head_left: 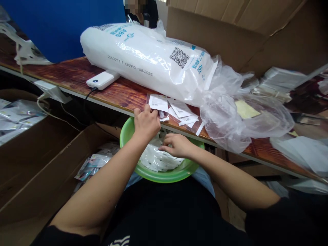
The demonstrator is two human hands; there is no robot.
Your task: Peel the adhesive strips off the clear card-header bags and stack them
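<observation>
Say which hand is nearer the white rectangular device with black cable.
Left: left hand is right of the device; right hand is farther right, over the round green plastic basin.

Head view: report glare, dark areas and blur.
Head view: glare streaks the white ABS sack and the crumpled clear plastic; head view: the black shirt loses most detail; head view: small print on the white cards is too soft to read; head view: pixelation masks part of the person at the back.
</observation>
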